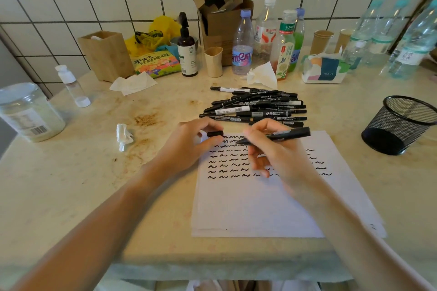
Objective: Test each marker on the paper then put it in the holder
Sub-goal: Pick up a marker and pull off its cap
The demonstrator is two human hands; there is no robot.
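Note:
A white sheet of paper [260, 205] lies on the table, its upper part covered with rows of black squiggles. My right hand [276, 156] grips an uncapped black marker [288, 134], its tip pointing left just over the top rows. My left hand [189, 144] pinches the marker's black cap [215, 134] at the paper's upper left corner. Behind the paper lies a pile of several black markers [255, 107]. The black mesh holder [399, 125] stands at the right, apparently empty.
Along the tiled wall stand several plastic bottles [242, 47], a cardboard box [222, 19], a tissue pack [324, 68], a wooden box [106, 54] and a pump bottle [188, 47]. A glass jar [28, 111] sits at left. Crumpled tissues [124, 136] lie nearby.

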